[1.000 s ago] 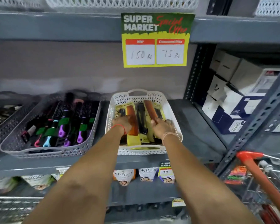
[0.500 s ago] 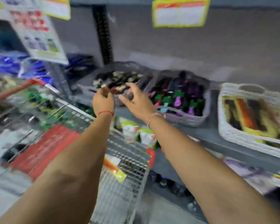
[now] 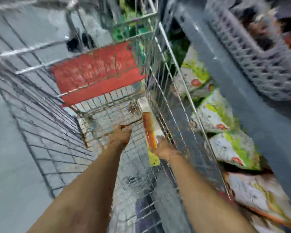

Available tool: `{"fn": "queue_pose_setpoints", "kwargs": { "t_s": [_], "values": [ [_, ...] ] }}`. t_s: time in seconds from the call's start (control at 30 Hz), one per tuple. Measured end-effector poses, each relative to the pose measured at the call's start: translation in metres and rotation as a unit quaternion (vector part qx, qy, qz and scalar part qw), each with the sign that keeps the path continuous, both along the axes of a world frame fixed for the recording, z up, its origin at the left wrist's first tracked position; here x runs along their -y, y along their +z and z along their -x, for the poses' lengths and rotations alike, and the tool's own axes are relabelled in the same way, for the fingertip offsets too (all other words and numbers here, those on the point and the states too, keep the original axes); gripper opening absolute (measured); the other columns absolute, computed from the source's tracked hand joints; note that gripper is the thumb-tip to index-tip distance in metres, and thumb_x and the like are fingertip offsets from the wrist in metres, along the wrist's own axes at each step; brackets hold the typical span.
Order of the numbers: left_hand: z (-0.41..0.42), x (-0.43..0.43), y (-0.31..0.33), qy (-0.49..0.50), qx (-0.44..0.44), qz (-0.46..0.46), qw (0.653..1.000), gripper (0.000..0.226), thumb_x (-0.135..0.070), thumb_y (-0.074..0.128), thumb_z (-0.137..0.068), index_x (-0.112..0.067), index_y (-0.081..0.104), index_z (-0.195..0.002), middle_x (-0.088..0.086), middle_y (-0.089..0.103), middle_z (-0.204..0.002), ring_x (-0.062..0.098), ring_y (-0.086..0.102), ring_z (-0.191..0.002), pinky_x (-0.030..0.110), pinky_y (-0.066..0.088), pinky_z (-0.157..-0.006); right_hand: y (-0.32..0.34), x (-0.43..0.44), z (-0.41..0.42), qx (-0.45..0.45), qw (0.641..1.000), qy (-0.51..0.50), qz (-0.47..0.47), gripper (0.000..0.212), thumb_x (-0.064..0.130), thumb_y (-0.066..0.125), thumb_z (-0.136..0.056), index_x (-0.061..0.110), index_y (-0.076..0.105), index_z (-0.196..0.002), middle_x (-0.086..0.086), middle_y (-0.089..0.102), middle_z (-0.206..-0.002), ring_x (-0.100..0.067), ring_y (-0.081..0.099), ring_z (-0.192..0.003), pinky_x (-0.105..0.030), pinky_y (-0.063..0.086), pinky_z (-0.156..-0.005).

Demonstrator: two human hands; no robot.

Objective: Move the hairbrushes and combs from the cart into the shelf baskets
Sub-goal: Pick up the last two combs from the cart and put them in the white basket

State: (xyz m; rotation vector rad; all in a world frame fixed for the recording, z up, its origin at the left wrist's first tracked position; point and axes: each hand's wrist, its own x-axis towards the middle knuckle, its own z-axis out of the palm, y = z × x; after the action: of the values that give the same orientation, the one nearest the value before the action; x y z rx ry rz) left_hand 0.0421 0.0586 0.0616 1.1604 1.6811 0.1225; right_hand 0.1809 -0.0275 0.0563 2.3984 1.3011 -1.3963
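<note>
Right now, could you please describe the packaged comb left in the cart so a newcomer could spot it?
Look into the wire cart. Along its right-hand wall, at the right hand, lies a long packaged comb. It is orange on a yellow card.

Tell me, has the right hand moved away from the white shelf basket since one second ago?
Yes. The right hand left the shelf and now reaches down into the wire cart, at the orange comb pack.
</note>
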Motion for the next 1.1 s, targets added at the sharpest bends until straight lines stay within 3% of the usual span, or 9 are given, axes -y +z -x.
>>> {"fn": "queue_pose_setpoints", "kwargs": {
  "t_s": [0.1,0.17,0.27,0.3,0.4,0.47,0.67,0.83,1.1],
  "values": [
    [-0.008,0.011,-0.049,0.020,-0.027,0.006,0.999,0.041,-0.027,0.053,-0.092,-0.003,0.056,-0.125,0.023,0.062,-0.124,0.035,0.058,-0.114,0.033,0.044,-0.090,-0.058,0.003,0.001,0.024,0.997,0.060,0.034,0.082,0.050,0.042,-0.090,0.014,-0.004,-0.148,-0.007,-0.013,-0.158,-0.026,-0.011,-0.146,-0.044,-0.001,-0.121],
    [-0.010,0.016,-0.071,-0.012,-0.068,0.002,0.998,0.040,-0.029,0.050,-0.093,-0.007,0.059,-0.125,0.023,0.064,-0.121,0.036,0.058,-0.115,0.033,0.043,-0.095,-0.082,0.010,0.019,0.009,0.994,0.104,0.032,0.084,0.056,0.037,-0.089,0.015,-0.008,-0.147,-0.004,-0.020,-0.156,-0.026,-0.015,-0.145,-0.045,-0.005,-0.119],
    [-0.008,0.028,-0.092,-0.074,-0.127,-0.023,0.989,0.038,-0.030,0.046,-0.093,-0.014,0.063,-0.124,0.021,0.056,-0.128,0.034,0.051,-0.119,0.030,0.037,-0.097,-0.098,0.022,0.052,-0.084,0.995,0.056,-0.011,0.041,0.033,0.035,-0.096,0.020,0.045,-0.134,-0.005,0.032,-0.153,-0.028,0.042,-0.130,-0.038,0.050,-0.093],
    [-0.007,0.033,-0.096,-0.084,-0.146,-0.027,0.985,0.039,-0.032,0.045,-0.094,-0.017,0.062,-0.126,0.020,0.051,-0.132,0.033,0.047,-0.121,0.030,0.033,-0.098,-0.108,0.021,0.056,-0.082,0.996,0.001,-0.044,0.037,0.025,0.030,-0.098,0.022,0.053,-0.126,-0.003,0.044,-0.146,-0.025,0.050,-0.122,-0.030,0.052,-0.083],
    [0.001,0.048,-0.107,-0.155,-0.190,-0.048,0.968,0.045,-0.034,0.041,-0.094,-0.027,0.048,-0.138,0.013,0.029,-0.152,0.030,0.027,-0.137,0.031,0.024,-0.110,-0.113,0.012,0.051,-0.016,0.991,0.058,-0.124,0.041,0.009,0.033,-0.098,0.017,0.039,-0.138,-0.003,0.029,-0.153,-0.019,0.029,-0.139,-0.017,0.031,-0.105],
    [0.007,0.055,-0.113,-0.206,-0.212,-0.076,0.952,0.048,-0.033,0.039,-0.095,-0.033,0.038,-0.143,0.009,0.020,-0.157,0.031,0.019,-0.142,0.035,0.021,-0.115,-0.114,-0.003,0.032,0.051,0.983,0.010,-0.176,0.047,0.016,0.040,-0.096,0.013,0.032,-0.142,-0.004,0.015,-0.158,-0.022,0.013,-0.145,-0.025,0.015,-0.116],
    [0.021,0.058,-0.114,-0.148,-0.257,-0.056,0.953,0.055,-0.036,0.036,-0.095,-0.032,0.023,-0.149,0.002,0.010,-0.161,0.033,0.013,-0.143,0.036,0.011,-0.120,-0.116,-0.014,0.009,0.087,0.992,0.041,-0.081,0.075,0.039,0.037,-0.095,0.012,-0.010,-0.146,0.000,-0.026,-0.149,-0.014,-0.023,-0.139,-0.030,-0.012,-0.112],
    [0.027,0.044,-0.101,-0.015,-0.250,-0.029,0.968,0.056,-0.032,0.043,-0.093,-0.024,0.030,-0.147,0.012,0.024,-0.156,0.033,0.021,-0.140,0.039,0.023,-0.114,-0.105,0.040,0.052,0.097,0.988,0.058,-0.105,0.048,0.038,0.051,-0.088,0.015,0.040,-0.129,-0.002,0.032,-0.147,-0.018,0.026,-0.137,-0.040,0.023,-0.112],
    [0.022,0.047,-0.098,0.120,-0.213,0.022,0.969,0.067,-0.028,0.061,-0.085,-0.007,0.033,-0.142,0.019,0.039,-0.142,0.037,0.032,-0.132,0.045,0.034,-0.106,-0.079,0.005,0.026,0.093,0.982,0.035,-0.162,0.033,0.029,0.043,-0.093,0.013,0.043,-0.122,-0.005,0.060,-0.084,-0.022,0.060,-0.076,-0.034,0.056,-0.065]
  ]
}}
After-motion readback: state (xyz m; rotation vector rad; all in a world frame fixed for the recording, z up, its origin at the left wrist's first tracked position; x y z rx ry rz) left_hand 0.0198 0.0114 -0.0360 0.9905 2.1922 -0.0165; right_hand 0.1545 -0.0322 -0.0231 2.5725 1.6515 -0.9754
